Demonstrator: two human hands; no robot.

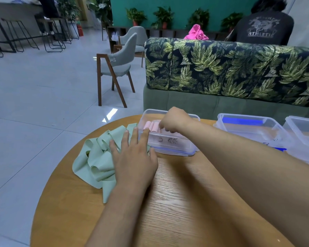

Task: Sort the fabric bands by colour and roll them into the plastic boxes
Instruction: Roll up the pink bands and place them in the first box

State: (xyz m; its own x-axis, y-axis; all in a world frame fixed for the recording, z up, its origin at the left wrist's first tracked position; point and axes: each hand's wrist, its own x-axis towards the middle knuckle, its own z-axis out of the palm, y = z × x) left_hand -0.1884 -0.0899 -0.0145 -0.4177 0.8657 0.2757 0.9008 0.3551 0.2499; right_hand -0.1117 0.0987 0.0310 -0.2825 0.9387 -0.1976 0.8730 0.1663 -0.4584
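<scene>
Left hand (132, 155) lies flat and open, fingers spread, on the green bands (96, 157) piled on the bench (177, 202), gripping nothing. Right hand (175, 120) reaches into the box (169, 145) just right of the left hand, fingers curled down on the pink rolls (151, 126); can't tell if it's pinching one. Two more boxes (253, 127) sit beyond the right arm.
</scene>
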